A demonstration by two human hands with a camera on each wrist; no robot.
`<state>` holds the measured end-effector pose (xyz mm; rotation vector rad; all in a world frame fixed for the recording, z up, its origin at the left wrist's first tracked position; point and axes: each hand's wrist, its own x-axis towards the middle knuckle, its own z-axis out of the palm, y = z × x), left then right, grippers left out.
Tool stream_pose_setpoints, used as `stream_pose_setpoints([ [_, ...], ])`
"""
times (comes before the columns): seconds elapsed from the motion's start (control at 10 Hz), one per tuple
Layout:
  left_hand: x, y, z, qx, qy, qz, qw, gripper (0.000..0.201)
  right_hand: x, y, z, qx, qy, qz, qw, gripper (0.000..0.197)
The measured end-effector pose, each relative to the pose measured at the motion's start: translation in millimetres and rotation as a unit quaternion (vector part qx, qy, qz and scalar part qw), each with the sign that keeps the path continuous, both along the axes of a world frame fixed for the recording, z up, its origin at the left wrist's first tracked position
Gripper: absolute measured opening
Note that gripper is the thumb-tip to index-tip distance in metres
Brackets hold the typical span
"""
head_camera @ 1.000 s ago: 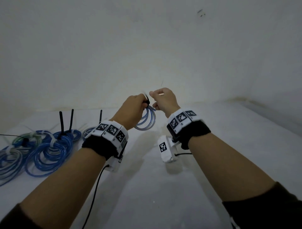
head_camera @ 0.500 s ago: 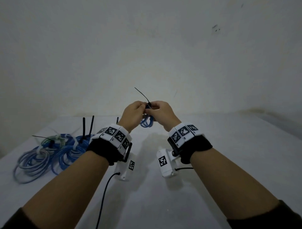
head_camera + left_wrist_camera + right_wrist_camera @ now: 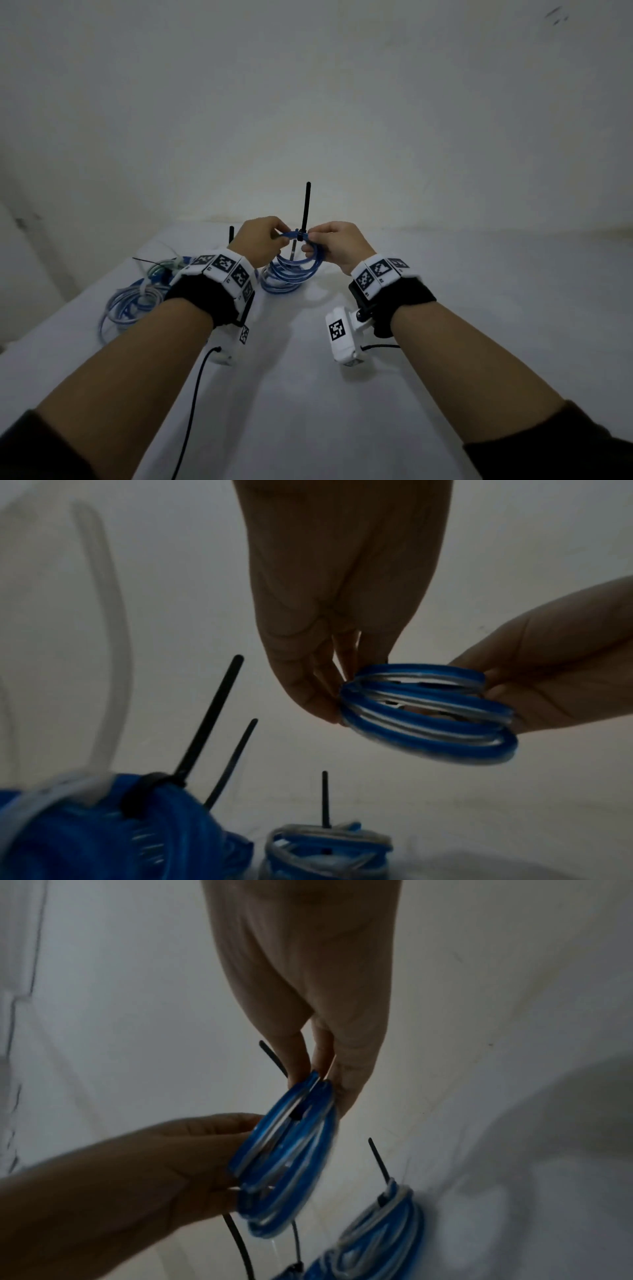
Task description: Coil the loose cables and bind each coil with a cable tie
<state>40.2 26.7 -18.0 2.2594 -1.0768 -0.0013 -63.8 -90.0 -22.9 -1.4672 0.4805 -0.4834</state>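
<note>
Blue cable coil (image 3: 295, 263) hangs mid-frame above the table (image 3: 445, 342), left hand (image 3: 258, 240) and right hand (image 3: 337, 245) both pinching its top rim either side of the black cable tie (image 3: 306, 209), tail sticking straight up. Light and springy by the look of it; best held beside the tie. Bound coils (image 3: 137, 298) lie lower left.

- A bare, dim indoor work corner: a plain white table (image 3: 445, 308) pushed against an unadorned, scuffed wall (image 3: 308, 102).
- Bound blue cable coils (image 3: 137, 301) lie on the table's left side, near the wall.
</note>
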Motion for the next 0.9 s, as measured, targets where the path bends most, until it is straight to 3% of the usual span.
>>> stream_pose_setpoints([
  [0.1, 9.9, 2.7, -9.5, 0.054, -0.031, 0.032, 0.998, 0.020, 18.7, 3.8, -13.8, -0.095, 0.077, -0.004, 0.993, 0.017],
  [0.3, 19.1, 4.5, -22.6, 0.147, -0.091, 0.038, 0.984, 0.024, 40.5, 8.6, -31.2, -0.164, 0.153, 0.009, 0.974, 0.024],
  [0.4, 19.8, 3.6, -27.1, 0.171, -0.082, 0.039, 0.981, 0.025, 43.2, 10.8, -32.1, -0.198, 0.178, 0.010, 0.964, 0.027],
  [0.6, 17.9, 2.8, -31.2, 0.190, -0.074, 0.045, 0.978, 0.026, 40.3, 10.9, -35.3, -0.222, 0.196, 0.025, 0.955, 0.007],
  [0.8, 8.6, 5.8, -23.7, 0.186, -0.059, 0.066, 0.979, 0.028, 22.2, 8.8, -23.4, -0.215, 0.200, 0.050, 0.955, 0.010],
  [0.9, 2.8, 6.9, -15.7, 0.135, -0.067, 0.072, 0.986, 0.025, 7.5, 2.0, -13.7, -0.219, 0.166, 0.039, 0.961, 0.010],
])
